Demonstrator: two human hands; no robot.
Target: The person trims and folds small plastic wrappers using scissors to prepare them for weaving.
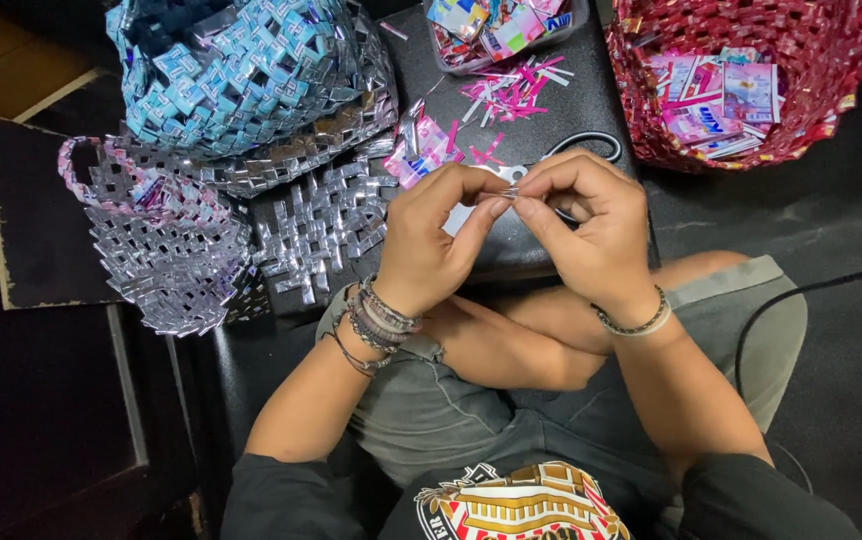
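Foil strip, seemingly, pinched between both hands' closed fingertips.

Small silvery folded strip, pinched between both hands' fingertips.

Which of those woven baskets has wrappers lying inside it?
The red basket at the top right: flat pink wrappers lie inside. The blue basket shows none.

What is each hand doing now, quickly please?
Left hand: closed, pinching a small silver strip.
Right hand: closed, pinching the same strip.
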